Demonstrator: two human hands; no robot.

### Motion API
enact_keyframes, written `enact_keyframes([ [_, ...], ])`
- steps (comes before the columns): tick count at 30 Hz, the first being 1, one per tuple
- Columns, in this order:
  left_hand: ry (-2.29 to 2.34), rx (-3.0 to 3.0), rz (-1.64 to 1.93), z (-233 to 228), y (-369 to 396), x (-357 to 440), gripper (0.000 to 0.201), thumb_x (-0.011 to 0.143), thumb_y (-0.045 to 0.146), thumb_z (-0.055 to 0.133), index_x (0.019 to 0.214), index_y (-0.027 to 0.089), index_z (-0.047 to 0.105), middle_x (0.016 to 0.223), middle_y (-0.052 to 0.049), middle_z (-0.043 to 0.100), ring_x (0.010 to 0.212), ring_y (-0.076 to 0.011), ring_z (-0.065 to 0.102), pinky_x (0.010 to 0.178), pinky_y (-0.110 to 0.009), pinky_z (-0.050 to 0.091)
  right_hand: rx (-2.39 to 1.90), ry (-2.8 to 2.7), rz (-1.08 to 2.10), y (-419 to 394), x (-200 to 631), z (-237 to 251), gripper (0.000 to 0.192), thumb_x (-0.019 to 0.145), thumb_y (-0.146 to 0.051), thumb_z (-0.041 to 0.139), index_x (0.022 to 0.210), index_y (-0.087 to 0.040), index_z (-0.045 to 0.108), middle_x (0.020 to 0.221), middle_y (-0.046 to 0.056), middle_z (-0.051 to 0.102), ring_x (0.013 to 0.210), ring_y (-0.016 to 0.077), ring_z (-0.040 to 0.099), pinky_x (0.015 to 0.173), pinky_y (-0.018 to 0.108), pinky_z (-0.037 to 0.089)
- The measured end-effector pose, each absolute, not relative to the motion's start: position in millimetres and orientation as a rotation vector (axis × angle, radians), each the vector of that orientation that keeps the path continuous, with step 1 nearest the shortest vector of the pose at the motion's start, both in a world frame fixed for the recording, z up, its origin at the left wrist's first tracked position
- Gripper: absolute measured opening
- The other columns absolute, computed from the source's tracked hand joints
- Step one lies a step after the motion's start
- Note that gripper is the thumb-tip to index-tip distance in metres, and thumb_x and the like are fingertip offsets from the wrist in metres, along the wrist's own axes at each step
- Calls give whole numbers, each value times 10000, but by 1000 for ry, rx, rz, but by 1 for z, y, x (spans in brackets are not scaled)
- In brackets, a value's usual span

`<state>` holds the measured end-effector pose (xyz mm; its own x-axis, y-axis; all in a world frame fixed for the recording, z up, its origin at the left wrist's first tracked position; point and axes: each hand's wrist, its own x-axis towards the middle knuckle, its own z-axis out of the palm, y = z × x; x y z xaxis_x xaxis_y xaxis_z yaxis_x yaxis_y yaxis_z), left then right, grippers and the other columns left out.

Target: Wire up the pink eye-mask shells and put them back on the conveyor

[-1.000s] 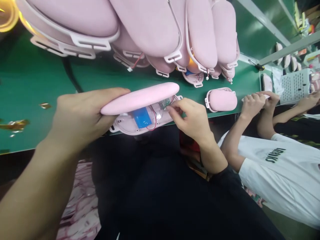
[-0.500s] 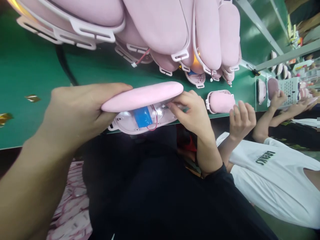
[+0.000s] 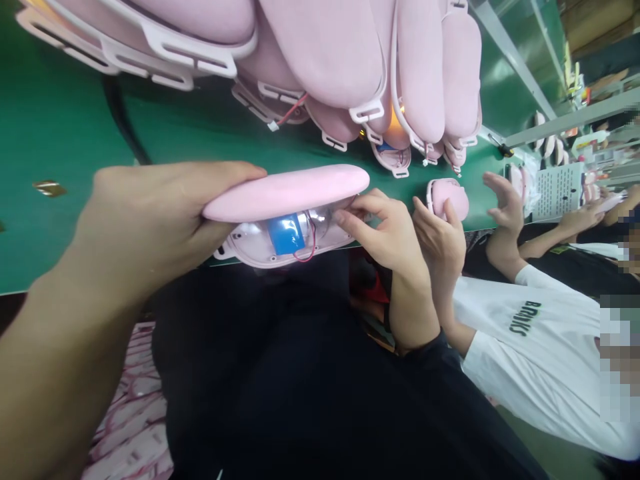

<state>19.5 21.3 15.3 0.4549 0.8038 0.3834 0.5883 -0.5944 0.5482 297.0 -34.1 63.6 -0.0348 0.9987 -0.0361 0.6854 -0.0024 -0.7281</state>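
Observation:
A pink oval casing (image 3: 295,192) is in my left hand (image 3: 150,207), its cover tilted up from the pale lower shell (image 3: 253,250). Thumb and fingers wrap the casing's left end. Inside the gap lie a blue battery pack (image 3: 287,235), a thin red wire (image 3: 314,241) and silvery round parts. At the right end of the gap, my right hand (image 3: 387,230) has thumb and forefinger pinched together inside the opening. What those fingertips hold, if anything, is too small and partly hidden to make out.
Stacked pink casings (image 3: 325,53) line the back of the green table (image 3: 200,127), one trailing a red wire with a white plug (image 3: 273,125). To my right, a co-worker's hands (image 3: 443,233) are beside another pink casing (image 3: 453,199). A black cable (image 3: 123,123) lies at left.
The co-worker's hands have moved, one now reaching the casing on my right. My right fingertips have shifted slightly within the opening. My left hand keeps its hold.

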Motion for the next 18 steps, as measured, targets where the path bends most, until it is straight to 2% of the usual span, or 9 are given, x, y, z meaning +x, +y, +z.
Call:
enact_keyframes([
  [4, 1171, 2380, 889, 14, 22, 18, 427, 1136, 464, 402, 1247, 279, 770, 1201, 84, 814, 1099, -185, 801, 802, -258, 536, -1732, -1831, 742, -32, 296, 59, 144, 1010, -315, 758, 902, -246, 823, 815, -31, 738, 800, 146, 646, 823, 312, 504],
  [10, 1198, 2320, 727, 19, 21, 17, 474, 1165, 460, 321, 1310, 283, 735, 1274, 104, 781, 1186, -187, 773, 863, -345, 556, -1724, -2034, 378, -30, 294, 52, 163, 1052, -256, 704, 907, -229, 774, 877, 3, 734, 870, 185, 644, 793, 336, 463],
  [14, 1164, 2350, 838, 18, 21, 17, 479, 1161, 535, 360, 1267, 277, 750, 1226, 102, 799, 1138, -192, 793, 814, -294, 559, -1657, -2125, 273, -30, 293, 49, 240, 1106, -256, 608, 928, -222, 764, 956, 25, 731, 891, 179, 634, 807, 327, 477],
  [18, 1158, 2378, 876, 14, 22, 17, 467, 1165, 536, 360, 1256, 281, 740, 1175, 95, 806, 1088, -198, 807, 809, -268, 560, -1597, -2189, 125, -30, 295, 47, 252, 1118, -240, 577, 941, -207, 753, 877, 10, 695, 842, 164, 608, 776, 307, 453],
])
